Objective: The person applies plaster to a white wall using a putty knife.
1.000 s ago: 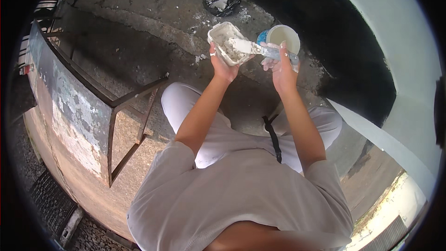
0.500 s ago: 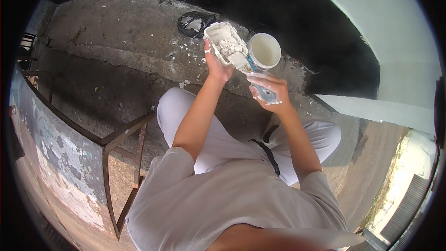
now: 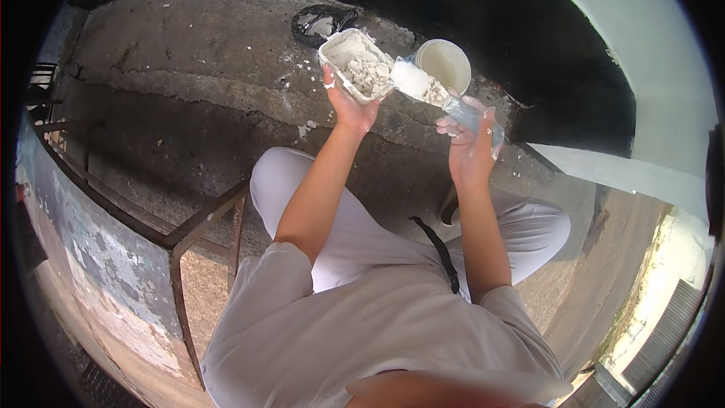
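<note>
My left hand (image 3: 352,112) grips a square white plastic tub (image 3: 329,51) holding lumpy off-white paste (image 3: 362,69), tilted slightly in the air. My right hand (image 3: 471,153), palm up with paste smeared on its fingers, holds the grey handle of a putty knife (image 3: 410,80). Paste coats the broad blade, which lies at the tub's right edge. Just beyond the knife stands a round white bucket (image 3: 453,60), pale inside. Behind the tub, a crumpled black plastic bag (image 3: 306,24) with white material in it lies on the concrete ledge.
A cracked, stained concrete step (image 3: 174,45) runs beneath a black wall band (image 3: 529,38). A rusty metal frame (image 3: 204,219) beside a peeling painted panel (image 3: 106,272) is at left. A pale wall (image 3: 664,106) rises at right. My crossed legs are below my hands.
Since half a second ago my right hand has turned palm up and moved slightly right, lifting the coated blade to the tub's edge. The view has shifted slightly; my left hand still holds the tub.
</note>
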`<action>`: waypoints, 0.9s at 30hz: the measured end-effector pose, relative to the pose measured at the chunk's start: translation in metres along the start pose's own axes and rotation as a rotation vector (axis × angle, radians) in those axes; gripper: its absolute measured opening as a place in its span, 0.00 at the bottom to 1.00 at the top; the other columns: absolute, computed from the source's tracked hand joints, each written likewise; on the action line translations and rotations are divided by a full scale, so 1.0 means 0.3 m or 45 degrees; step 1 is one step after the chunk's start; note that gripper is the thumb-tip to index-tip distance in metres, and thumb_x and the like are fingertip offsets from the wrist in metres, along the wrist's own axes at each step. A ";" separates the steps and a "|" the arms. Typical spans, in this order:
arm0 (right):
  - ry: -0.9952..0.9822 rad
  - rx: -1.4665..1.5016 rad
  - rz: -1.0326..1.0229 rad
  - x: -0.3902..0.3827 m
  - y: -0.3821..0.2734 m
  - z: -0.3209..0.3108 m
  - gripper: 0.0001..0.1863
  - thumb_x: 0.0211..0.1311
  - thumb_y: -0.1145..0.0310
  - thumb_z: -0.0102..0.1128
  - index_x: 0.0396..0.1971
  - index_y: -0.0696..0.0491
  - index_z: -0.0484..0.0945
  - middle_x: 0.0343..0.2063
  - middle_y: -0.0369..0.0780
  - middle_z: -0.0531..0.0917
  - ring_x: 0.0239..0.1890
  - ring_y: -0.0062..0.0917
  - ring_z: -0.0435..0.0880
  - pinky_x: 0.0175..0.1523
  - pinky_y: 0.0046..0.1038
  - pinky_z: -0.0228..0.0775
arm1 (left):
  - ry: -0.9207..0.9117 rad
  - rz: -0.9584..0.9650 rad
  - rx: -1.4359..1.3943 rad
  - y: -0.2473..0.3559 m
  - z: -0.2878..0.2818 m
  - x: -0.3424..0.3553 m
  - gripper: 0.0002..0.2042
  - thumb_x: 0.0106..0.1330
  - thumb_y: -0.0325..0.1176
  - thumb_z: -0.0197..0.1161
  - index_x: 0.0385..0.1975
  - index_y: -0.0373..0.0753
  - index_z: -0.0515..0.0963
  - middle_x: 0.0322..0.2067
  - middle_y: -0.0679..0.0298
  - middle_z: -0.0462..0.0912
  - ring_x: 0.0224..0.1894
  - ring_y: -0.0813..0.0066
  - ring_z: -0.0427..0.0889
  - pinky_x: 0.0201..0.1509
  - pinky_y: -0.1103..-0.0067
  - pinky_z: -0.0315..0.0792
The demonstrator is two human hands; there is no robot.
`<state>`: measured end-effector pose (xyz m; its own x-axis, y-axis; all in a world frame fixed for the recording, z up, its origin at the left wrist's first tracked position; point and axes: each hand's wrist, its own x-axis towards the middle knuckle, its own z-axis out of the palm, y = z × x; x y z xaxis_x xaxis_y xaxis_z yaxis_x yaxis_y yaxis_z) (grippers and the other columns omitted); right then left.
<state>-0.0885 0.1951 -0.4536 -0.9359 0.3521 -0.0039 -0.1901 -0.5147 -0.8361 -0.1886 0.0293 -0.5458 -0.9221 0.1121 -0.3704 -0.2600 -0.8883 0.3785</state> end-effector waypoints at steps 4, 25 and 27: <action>0.085 0.055 0.066 0.009 0.109 0.020 0.24 0.75 0.59 0.51 0.53 0.69 0.69 0.47 0.59 0.82 0.31 0.42 0.88 0.35 0.37 0.85 | -0.003 0.082 -0.053 -0.036 0.017 -0.011 0.42 0.63 0.75 0.40 0.70 0.51 0.62 0.66 0.63 0.69 0.66 0.56 0.70 0.61 0.52 0.70; -0.263 -0.897 -0.484 0.090 -0.013 -0.043 0.10 0.61 0.77 0.66 0.41 0.66 0.80 0.40 0.53 0.87 0.32 0.36 0.90 0.37 0.31 0.85 | -0.293 -0.043 -0.003 -0.009 0.023 0.111 0.40 0.66 0.68 0.49 0.69 0.44 0.62 0.64 0.59 0.72 0.63 0.56 0.74 0.65 0.59 0.71; -0.418 -1.085 -0.661 0.106 -0.030 -0.038 0.11 0.58 0.78 0.68 0.41 0.63 0.81 0.39 0.51 0.88 0.33 0.35 0.90 0.39 0.31 0.84 | -0.319 -0.045 0.054 0.004 0.018 0.107 0.40 0.66 0.67 0.50 0.69 0.43 0.62 0.64 0.58 0.72 0.63 0.56 0.75 0.65 0.59 0.72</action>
<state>-0.1131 0.2200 -0.4524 -0.8577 0.0769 0.5084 -0.4393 0.4042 -0.8023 -0.2201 0.0344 -0.5526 -0.9530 0.2547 -0.1641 -0.3006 -0.8630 0.4060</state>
